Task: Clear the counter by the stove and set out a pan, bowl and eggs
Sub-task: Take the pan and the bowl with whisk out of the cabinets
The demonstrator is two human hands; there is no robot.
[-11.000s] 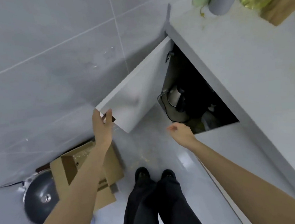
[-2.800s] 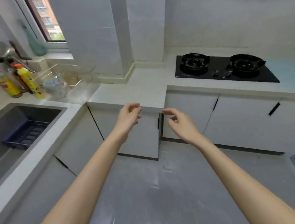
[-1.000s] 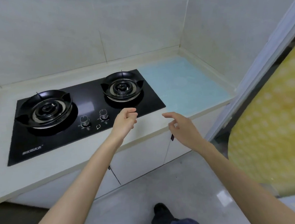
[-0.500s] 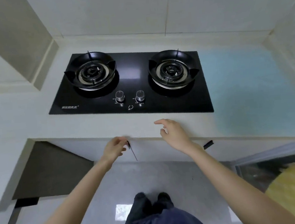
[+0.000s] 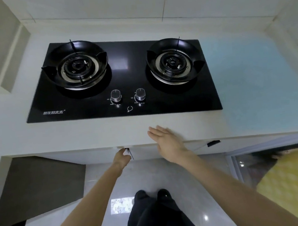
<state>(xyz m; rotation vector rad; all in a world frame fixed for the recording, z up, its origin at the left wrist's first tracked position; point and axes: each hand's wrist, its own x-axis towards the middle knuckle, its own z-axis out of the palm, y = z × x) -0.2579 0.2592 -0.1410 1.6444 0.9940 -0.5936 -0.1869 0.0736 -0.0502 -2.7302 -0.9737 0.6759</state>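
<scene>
A black glass gas stove point(image 5: 128, 75) with two burners and two knobs sits in the pale counter point(image 5: 92, 132). My left hand point(image 5: 121, 157) reaches under the counter's front edge, fingers curled at the black handle point(image 5: 129, 151) of a white cabinet door point(image 5: 87, 155); how firmly it holds is hidden. My right hand point(image 5: 167, 141) hovers flat with straight fingers over the counter's front edge, holding nothing. No pan, bowl or eggs are in view.
A pale blue patch point(image 5: 253, 78) covers the counter right of the stove. Another black handle point(image 5: 213, 143) shows on the cabinet further right. A dark open gap point(image 5: 35, 185) lies lower left, a yellow patterned surface point(image 5: 291, 181) lower right. My feet stand on glossy grey floor.
My left hand has moved right and up to the black cabinet handle under the counter edge. My right hand has straightened flat over the counter edge. The camera has come closer to the stove.
</scene>
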